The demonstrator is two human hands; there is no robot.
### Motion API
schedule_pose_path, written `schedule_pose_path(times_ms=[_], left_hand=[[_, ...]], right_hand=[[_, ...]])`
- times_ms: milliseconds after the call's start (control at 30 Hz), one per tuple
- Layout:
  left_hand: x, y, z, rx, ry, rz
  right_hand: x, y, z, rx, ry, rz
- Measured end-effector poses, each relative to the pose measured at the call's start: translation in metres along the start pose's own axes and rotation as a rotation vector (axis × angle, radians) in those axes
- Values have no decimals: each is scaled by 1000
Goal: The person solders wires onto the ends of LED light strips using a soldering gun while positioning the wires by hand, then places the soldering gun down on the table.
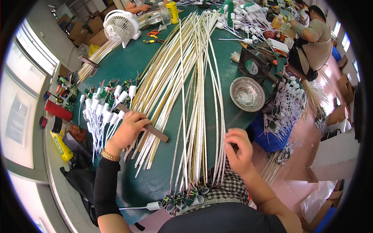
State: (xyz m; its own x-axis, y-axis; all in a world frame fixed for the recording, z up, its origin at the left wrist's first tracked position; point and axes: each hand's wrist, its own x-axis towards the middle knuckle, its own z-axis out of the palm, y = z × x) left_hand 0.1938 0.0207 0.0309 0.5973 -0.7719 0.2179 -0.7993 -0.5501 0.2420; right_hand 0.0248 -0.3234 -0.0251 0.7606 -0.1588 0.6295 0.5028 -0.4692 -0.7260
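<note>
Far ahead of the left hand, at the table's far edge, stands a yellow bottle with a label on its side, next to a clear plastic bottle. To the left of the left hand, on the ledge, a red cylindrical container lies on its side, and nearer the person a yellow bottle with a green label lies beside a dark jar. Brown cardboard boxes are stacked far beyond the left hand, behind the white fan. Right of the right hand, more cardboard boxes stand on the pink floor, with a white carton closer by.
</note>
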Motion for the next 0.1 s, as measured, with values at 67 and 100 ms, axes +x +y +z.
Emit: schedule_pose_path(times_ms=[67, 100], left_hand=[[4, 17, 0, -25, 31, -42], [4, 25, 8, -161, 67, -103]], right_hand=[[-39, 1, 7, 92, 117, 156], [-63, 9, 10, 215, 137, 261]])
